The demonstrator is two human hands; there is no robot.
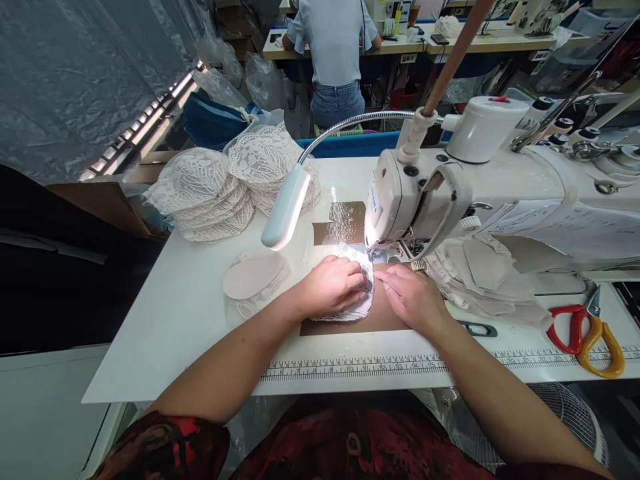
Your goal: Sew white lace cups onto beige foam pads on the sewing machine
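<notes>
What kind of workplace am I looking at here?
Likely a garment workshop, perhaps lingerie: a sewing machine stands over the table, lace pieces lie stacked beside it, and another person sits at a worktable behind.

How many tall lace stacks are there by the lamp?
2: the left stack, and the right stack, partly behind the lamp. Another may be hidden.
</notes>
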